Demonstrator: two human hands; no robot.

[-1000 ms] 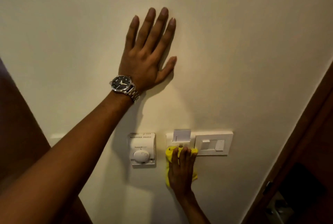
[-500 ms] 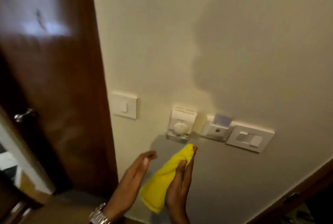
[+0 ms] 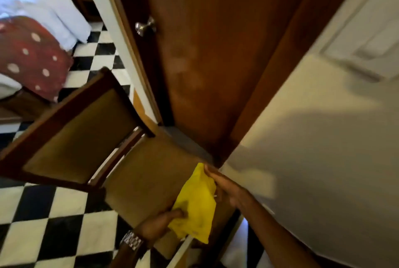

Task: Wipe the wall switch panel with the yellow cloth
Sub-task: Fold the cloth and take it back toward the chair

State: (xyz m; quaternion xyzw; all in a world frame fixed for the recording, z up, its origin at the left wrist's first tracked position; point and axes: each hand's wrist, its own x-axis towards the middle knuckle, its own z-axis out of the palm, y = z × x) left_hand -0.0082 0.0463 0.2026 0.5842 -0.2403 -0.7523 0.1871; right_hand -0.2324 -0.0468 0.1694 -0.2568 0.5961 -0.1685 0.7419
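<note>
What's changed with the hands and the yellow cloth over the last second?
The right hand has pulled the yellow cloth off the wall panels and lowered it over a brown wooden chair. The left hand left the wall and now grips the cloth too. The view swung toward the door. The cloth stayed in the right hand.

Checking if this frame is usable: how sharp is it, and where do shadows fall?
Head view: motion-blurred, most on the wall switch and bedding; wide-angle lens bends the door; a broad soft shadow crosses the wall; the yellow cloth stays legible.

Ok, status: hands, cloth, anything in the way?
Both hands, left and right, on cloth, off the wall. Switch plate top right, blurred. Chair below cloth.
</note>
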